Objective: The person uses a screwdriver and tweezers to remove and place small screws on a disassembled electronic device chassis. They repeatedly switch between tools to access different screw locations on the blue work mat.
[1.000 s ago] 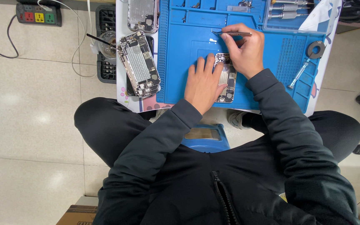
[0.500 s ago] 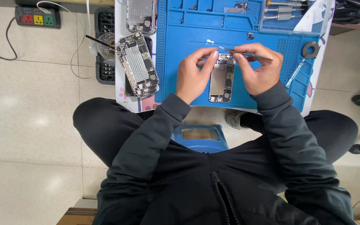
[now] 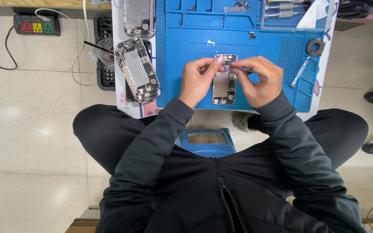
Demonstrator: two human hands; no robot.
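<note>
One view, head camera looking down. Opened phone housing (image 3: 224, 80) lies flat at centre of blue work mat (image 3: 186, 64) on counter; insides exposed, so disassembly looks partway through, small parts left inside. Left hand (image 3: 198, 80): fingers pinched at housing's top edge, steadying it. Right hand (image 3: 257, 82): closed around thin tweezers (image 3: 247, 70), tips at housing's top end. Stack of other stripped housings (image 3: 137, 69) left of mat, screwdriver (image 3: 299, 73) right.

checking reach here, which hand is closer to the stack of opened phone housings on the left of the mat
Left. The left hand sits just right of the stack of phone housings; the right hand is farther off, beyond the phone housing between both hands.
</note>
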